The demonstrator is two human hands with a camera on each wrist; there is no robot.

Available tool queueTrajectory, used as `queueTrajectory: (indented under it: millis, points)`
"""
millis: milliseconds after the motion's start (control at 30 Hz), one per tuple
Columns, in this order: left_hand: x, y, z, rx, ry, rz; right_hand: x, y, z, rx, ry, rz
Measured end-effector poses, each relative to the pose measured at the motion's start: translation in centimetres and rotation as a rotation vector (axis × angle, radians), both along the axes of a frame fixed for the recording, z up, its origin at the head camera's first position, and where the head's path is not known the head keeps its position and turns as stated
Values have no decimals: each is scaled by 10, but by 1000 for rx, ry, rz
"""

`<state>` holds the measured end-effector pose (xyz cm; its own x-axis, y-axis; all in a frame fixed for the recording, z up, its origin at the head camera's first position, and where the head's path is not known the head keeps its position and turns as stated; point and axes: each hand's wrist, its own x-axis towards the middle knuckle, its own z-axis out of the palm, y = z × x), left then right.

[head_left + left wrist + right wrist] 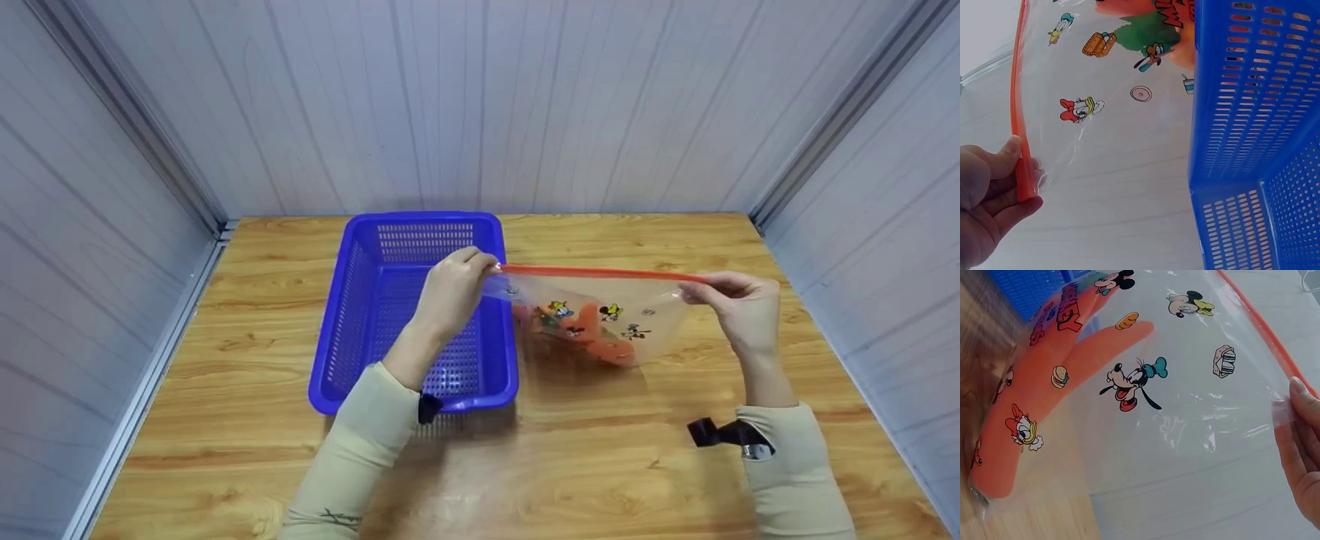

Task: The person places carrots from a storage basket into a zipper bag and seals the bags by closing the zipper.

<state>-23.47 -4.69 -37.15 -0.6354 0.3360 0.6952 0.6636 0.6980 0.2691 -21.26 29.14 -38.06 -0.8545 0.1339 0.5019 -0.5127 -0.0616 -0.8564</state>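
A clear zip bag (pixel 652 322) printed with cartoon figures is stretched between both hands, its red zip edge (pixel 592 271) running along the top. My left hand (pixel 456 289) pinches the left end of that edge, over the right side of the blue basket. At the opposite end my right hand (pixel 742 304) pinches the corner between thumb and fingers. Inside the bag, orange carrot-like pieces (pixel 1044 422) lie at the bottom, with something green (pixel 1143 35) beside them. The bag's lower part hangs close over the table, right of the basket.
The blue plastic basket (pixel 322 375) with slotted walls stands left of the bag on the wood-grain table (pixel 600 465). Pale panel walls (pixel 480 105) enclose the table at the back and both sides.
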Motion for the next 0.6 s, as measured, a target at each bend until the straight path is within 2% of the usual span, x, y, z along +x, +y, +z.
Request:
queueTrajectory:
  millis: [200, 400, 600]
  points:
    - [-2, -5, 0, 13, -24, 21, -3, 7, -2, -35, -17, 5]
    - [-1, -6, -3, 8, -47, 35, -5, 7, -6, -32, -52, -38]
    - [-1, -2, -7, -7, -51, 26, -8, 10, -15, -57, -92, -40]
